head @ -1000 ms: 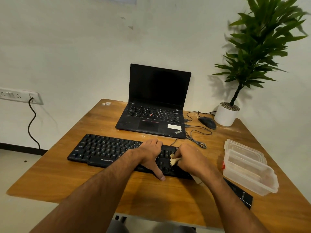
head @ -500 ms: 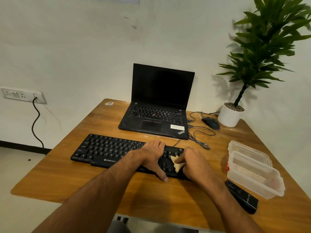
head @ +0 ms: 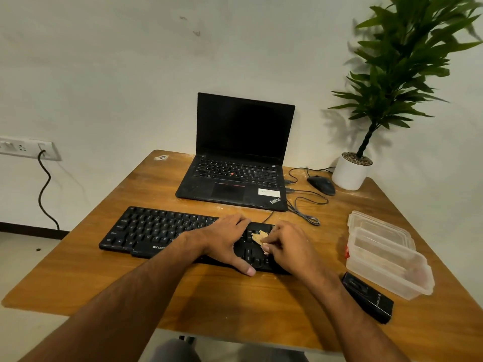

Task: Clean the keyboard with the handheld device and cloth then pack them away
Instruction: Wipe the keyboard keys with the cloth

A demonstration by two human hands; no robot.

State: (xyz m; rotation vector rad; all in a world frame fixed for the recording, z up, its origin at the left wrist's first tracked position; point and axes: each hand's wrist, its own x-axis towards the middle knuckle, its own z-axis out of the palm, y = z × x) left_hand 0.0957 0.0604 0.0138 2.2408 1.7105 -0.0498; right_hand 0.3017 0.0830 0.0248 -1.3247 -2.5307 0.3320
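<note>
step: wiping keyboard [head: 156,231] right end w/ cloth [head: 258,236]
R hand [head: 287,246]: pinches cloth
L hand [head: 227,239]: flat, steadying kbd
left: pack device [head: 367,296] + cloth in box [head: 386,262]

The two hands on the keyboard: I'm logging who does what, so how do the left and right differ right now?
The left hand lies flat with straight fingers on the keyboard, thumb reaching over its front edge; the right hand is curled. The left hand holds nothing; the right hand pinches a small tan cloth against the keys. Both rest on the keyboard's right half, close together.
</note>
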